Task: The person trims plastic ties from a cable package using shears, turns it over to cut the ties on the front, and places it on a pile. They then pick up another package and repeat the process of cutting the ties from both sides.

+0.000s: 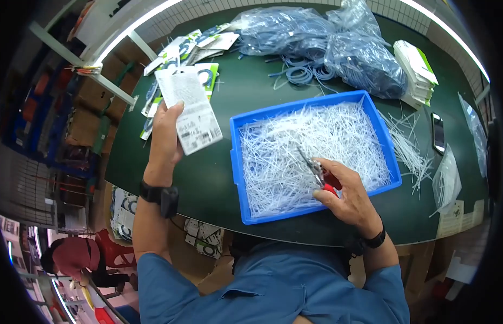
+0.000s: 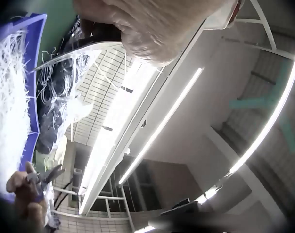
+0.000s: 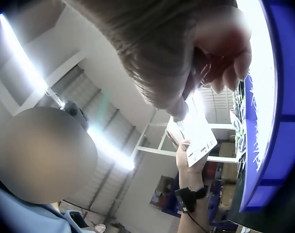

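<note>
green surface (image 1: 219, 178), blue tray (image 1: 234, 162) of white zip ties (image 1: 305, 135) | my left grip (image 1: 165, 140) clamped on a label card (image 1: 189, 110), up left of the tray | right grip (image 1: 346, 194) curled round red snips (image 1: 317, 171) over the ties

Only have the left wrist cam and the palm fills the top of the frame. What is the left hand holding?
Observer: The left hand holds a white printed card, barcodes on it, up above the green table.
Operator: I see a tool low in my frame. What is it?
Observer: The right hand grips red-handled cutters over the blue tray, tips pointing into the white ties that fill it.
Operator: Anything on the far side of the tray?
Observer: Loose ties lie on the table to the right of it, with a phone beyond them.
</note>
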`<state>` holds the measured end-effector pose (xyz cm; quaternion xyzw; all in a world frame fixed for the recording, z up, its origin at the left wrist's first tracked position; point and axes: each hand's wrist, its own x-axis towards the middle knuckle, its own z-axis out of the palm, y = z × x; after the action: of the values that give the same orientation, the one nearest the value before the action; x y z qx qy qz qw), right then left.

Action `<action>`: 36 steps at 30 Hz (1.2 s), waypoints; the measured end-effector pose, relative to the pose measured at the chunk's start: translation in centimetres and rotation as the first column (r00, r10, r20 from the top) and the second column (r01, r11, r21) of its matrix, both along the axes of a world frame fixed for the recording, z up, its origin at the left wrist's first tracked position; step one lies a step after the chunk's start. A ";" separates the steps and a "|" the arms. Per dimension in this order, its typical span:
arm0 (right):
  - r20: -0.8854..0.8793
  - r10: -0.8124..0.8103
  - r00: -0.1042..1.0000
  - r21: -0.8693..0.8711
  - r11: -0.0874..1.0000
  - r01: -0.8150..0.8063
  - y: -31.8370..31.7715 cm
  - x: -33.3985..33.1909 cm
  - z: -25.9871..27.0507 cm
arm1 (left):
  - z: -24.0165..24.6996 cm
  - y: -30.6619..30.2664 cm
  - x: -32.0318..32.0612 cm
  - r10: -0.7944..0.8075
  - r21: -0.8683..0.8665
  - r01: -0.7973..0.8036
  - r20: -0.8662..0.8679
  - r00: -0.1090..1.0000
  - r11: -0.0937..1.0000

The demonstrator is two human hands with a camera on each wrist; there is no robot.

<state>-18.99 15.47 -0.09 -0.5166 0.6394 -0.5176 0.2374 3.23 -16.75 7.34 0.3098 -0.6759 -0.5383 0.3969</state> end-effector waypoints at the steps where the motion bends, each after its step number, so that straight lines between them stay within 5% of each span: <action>1: -0.012 0.036 0.999 0.028 0.999 -0.036 0.2 0.1 0.7 | -0.3 2.2 -0.3 -0.065 0.283 0.106 -0.150 0.987 0.953; 3: 0.018 0.066 0.998 0.098 0.993 -0.067 0.7 0.5 1.3 | -1.2 6.5 -1.1 -0.032 0.346 0.084 -0.156 0.987 0.935; 11: -0.327 0.004 0.945 0.154 0.987 0.049 1.7 2.2 0.9 | -5.8 15.0 -2.9 0.076 0.405 0.043 -0.273 0.959 0.913; 21: -0.454 -0.102 0.885 0.014 0.992 0.122 1.0 2.9 -0.3 | -6.7 17.5 -3.1 -0.011 0.327 0.098 -0.258 0.966 0.940; 36: -0.523 -0.126 0.843 0.062 0.981 0.185 2.4 3.1 -0.2 | -8.3 20.0 -5.2 0.009 0.342 0.115 -0.339 0.941 0.933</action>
<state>-15.89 17.92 -0.28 -0.5688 0.7469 -0.3418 0.0426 -2.01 3.28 -0.99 0.2619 -0.4977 -0.7073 0.4283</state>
